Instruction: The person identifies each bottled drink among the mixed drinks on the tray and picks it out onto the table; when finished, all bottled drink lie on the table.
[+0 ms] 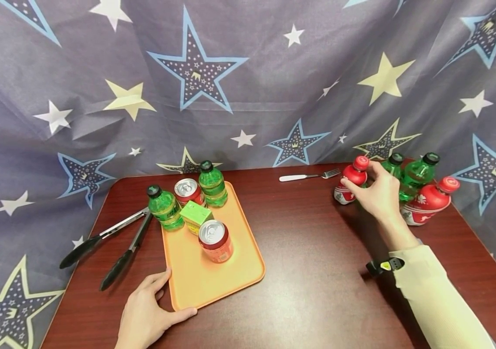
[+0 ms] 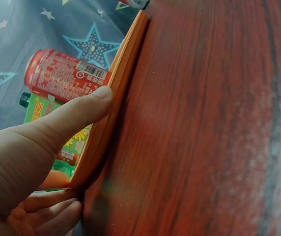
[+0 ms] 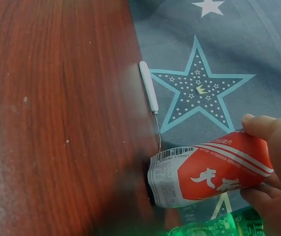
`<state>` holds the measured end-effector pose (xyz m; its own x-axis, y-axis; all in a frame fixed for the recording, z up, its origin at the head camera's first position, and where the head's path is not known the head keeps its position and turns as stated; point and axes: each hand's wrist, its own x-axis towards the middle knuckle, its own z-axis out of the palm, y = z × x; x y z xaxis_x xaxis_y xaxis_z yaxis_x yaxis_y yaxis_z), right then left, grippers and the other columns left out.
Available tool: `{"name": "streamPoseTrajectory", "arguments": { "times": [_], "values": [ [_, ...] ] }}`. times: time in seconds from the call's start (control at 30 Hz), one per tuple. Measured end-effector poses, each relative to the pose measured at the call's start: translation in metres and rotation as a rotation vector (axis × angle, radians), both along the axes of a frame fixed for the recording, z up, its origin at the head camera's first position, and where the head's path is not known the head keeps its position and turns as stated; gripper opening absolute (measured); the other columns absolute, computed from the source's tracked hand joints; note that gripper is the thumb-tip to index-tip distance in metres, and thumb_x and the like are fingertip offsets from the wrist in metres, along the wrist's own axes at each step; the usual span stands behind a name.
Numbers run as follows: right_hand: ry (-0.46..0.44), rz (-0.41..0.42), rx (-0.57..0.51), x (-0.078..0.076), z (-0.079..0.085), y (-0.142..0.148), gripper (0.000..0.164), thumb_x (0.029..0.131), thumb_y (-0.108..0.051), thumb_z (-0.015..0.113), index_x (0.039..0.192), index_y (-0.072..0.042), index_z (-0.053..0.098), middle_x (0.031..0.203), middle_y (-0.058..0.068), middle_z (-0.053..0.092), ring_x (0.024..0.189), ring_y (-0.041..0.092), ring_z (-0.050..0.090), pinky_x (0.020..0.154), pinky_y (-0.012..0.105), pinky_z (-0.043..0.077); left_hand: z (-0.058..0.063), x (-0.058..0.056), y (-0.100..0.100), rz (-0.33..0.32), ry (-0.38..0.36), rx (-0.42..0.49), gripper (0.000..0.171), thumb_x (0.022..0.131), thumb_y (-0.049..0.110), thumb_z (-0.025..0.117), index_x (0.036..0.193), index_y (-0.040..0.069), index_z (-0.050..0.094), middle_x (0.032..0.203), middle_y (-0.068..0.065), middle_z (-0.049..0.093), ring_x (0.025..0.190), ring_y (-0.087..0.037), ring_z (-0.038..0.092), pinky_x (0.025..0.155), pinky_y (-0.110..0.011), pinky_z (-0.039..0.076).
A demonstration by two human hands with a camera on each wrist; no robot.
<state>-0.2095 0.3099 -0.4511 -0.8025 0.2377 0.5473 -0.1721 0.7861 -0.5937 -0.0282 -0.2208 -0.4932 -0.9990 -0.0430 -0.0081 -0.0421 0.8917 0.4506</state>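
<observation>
Currently the right hand (image 1: 380,189) grips a red bottle (image 1: 353,177) below its cap, thumb on one side and fingers round the other; the bottle is near the far edge of the table (image 1: 300,252), and whether its base touches the wood is hard to tell. The left hand (image 1: 143,305) is spread about the near left corner of an orange tray (image 1: 239,261) — thumb at the near rim, forefinger at the left side, the other fingers loosely bent.

That tray bears a left green bottle (image 1: 166,209) and a far green bottle (image 1: 214,188), both black-capped, plus a near red can (image 1: 216,245), a rear red can (image 1: 187,187) and a green carton (image 1: 196,213). What the cans and carton contain cannot be seen.

The carton hides part of the rear can, and in the left wrist view the thumb covers part of the carton. Tongs (image 1: 118,269) lie left of the tray, their tips obscured beside the left bottle. Beyond the right hand stand a second red bottle (image 1: 426,201) and two green bottles (image 1: 418,177), one partly behind the fingers. The held bottle blocks the tines of a white-handled fork (image 3: 149,86) in the right wrist view — there, a green bottle is cut off below.
</observation>
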Motion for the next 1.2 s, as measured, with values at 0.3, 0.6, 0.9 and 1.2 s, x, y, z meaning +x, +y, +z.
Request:
{"name": "streamPoseTrajectory", "arguments": {
  "times": [0.3,0.6,0.9,1.2],
  "values": [
    [0.007,0.039,-0.076,-0.002,0.011,-0.001,0.059,0.079,-0.021,0.096,0.129,-0.004,0.07,0.116,0.017,0.08,0.087,-0.033,0.05,0.082,-0.003,0.042,0.0,0.0,0.0,0.003,-0.006,0.005,0.123,0.054,0.08,0.092,0.147,0.004,0.064,0.135,-0.013,0.069,0.103,-0.02,0.071,0.084,-0.041,0.059],
    [0.076,0.045,0.024,-0.006,0.037,-0.012,0.058,0.082,-0.026,0.092,0.133,-0.007,0.071,0.121,0.016,0.078,0.095,0.029,0.073,0.086,0.032,0.05,-0.001,0.001,-0.001,-0.002,0.008,0.003,0.123,0.054,0.079,0.092,0.147,0.004,0.064,0.134,-0.014,0.069,0.102,-0.02,0.071,0.083,-0.041,0.059],
    [0.141,0.123,0.069,-0.014,0.064,-0.037,0.061,0.081,-0.026,0.091,0.134,-0.006,0.069,0.129,0.019,0.075,0.119,0.039,0.07,0.099,0.057,0.049,-0.003,0.001,-0.001,-0.012,0.046,0.006,0.121,0.054,0.079,0.093,0.145,0.003,0.066,0.131,-0.013,0.071,0.099,-0.018,0.071,0.08,-0.039,0.058],
    [0.172,0.269,0.086,-0.024,0.074,-0.078,0.063,0.08,-0.025,0.093,0.136,-0.006,0.069,0.132,0.015,0.075,0.124,0.034,0.07,0.106,0.052,0.051,-0.003,0.001,-0.001,-0.005,0.044,0.013,0.121,0.054,0.079,0.093,0.145,0.004,0.066,0.13,-0.011,0.071,0.098,-0.017,0.07,0.079,-0.037,0.058]
  ]
}}
